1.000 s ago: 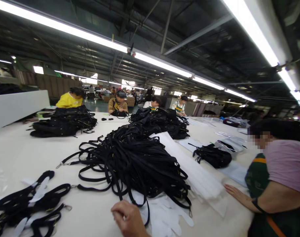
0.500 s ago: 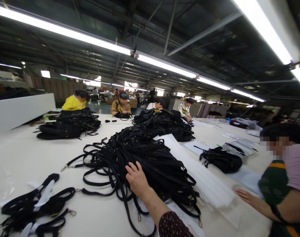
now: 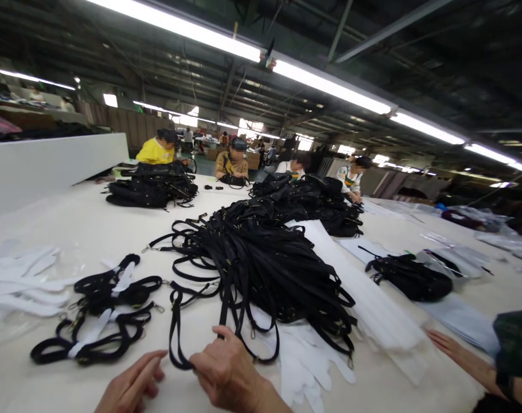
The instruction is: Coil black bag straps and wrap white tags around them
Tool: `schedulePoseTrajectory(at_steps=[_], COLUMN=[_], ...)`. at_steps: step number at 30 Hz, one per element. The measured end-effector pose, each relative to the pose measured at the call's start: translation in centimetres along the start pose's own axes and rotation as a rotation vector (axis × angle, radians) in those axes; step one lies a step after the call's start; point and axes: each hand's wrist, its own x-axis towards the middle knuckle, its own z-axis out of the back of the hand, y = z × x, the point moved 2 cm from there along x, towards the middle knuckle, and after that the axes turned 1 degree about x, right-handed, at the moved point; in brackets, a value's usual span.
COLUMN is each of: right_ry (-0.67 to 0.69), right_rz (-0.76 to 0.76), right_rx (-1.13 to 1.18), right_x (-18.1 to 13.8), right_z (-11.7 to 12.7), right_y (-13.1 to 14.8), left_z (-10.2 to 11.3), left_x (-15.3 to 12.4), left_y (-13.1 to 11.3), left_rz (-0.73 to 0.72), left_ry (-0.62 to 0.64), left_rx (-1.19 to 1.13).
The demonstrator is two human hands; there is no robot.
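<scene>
My right hand (image 3: 226,373) is at the near edge of the table, fingers curled and pinching a black strap (image 3: 175,327) pulled out of the big pile of black straps (image 3: 261,264). My left hand (image 3: 132,387) lies beside it to the left, fingers loosely extended toward the strap's loop, holding nothing that I can see. The strap runs from my right fingers up into the pile.
Bundled black straps with white paper bands (image 3: 101,310) lie at left. White paper strips (image 3: 20,281) sit far left, white sheets (image 3: 308,361) under the pile. A co-worker's hand (image 3: 454,350) rests at right. Black bags (image 3: 153,186) and seated people are at the far end.
My right hand came back from the pile toward the near edge, drawing a strap with it. My left hand has come into view. The camera has tilted down and turned right.
</scene>
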Motion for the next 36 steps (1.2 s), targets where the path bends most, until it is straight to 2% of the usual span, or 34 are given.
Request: schedulePoseTrajectory(at_steps=[4, 7, 9, 12, 14, 18, 20, 22, 24, 27, 29, 32, 36], right_ry=[-0.001, 0.055, 0.137, 0.222, 0.164, -0.018, -0.055, -0.068, -0.057, -0.051, -0.062, -0.066, 0.013], right_rz=[0.044, 0.117, 0.17, 0.165, 0.079, -0.258, -0.394, -0.472, -0.509, -0.544, -0.552, -0.499, -0.293], right_rx=[0.036, 0.115, 0.188, 0.308, 0.394, 0.474, 0.457, 0.429, 0.406, 0.394, 0.396, 0.388, 0.333], right_x=[-2.2, -3.5, -4.2, -5.2, -5.7, -6.9, -7.9, -9.1, -10.0, -10.6, -10.0, -7.5, -2.4], right_z=[-3.1, -4.2, -3.9, -2.0, 0.0, 3.3, 4.0, 4.1, 3.9, 3.7, 3.7, 3.6, 2.8], right_y=[4.8, 7.0, 7.7, 7.9, 7.4, 5.6, 4.7, 4.2, 3.9, 3.6, 3.2, 2.3, 1.5], left_z=[0.9, 1.7, 2.4, 3.9, 5.0, 6.1, 5.9, 5.5, 5.2, 4.7, 4.0, 2.7, 1.3], left_x=[-0.1, -0.4, -0.8, -1.6, -2.1, -2.8, -3.2, -3.7, -4.2, -5.0, -5.3, -5.4, -5.0], left_y=[-0.9, -1.0, -0.9, -0.7, -0.8, -1.7, -2.2, -2.9, -3.5, -4.3, -4.8, -5.4, -5.7], left_rz=[0.091, 0.113, 0.128, 0.127, 0.051, -0.275, -0.405, -0.451, -0.343, -0.039, 0.058, 0.032, -0.013], left_ry=[0.014, 0.006, 0.014, 0.033, 0.018, -0.084, -0.046, 0.014, 0.015, -0.001, 0.036, 0.086, 0.118], left_rx=[0.114, 0.153, 0.157, 0.214, 0.331, 0.557, 0.62, 0.689, 0.779, 0.937, 1.031, 1.083, 1.043])
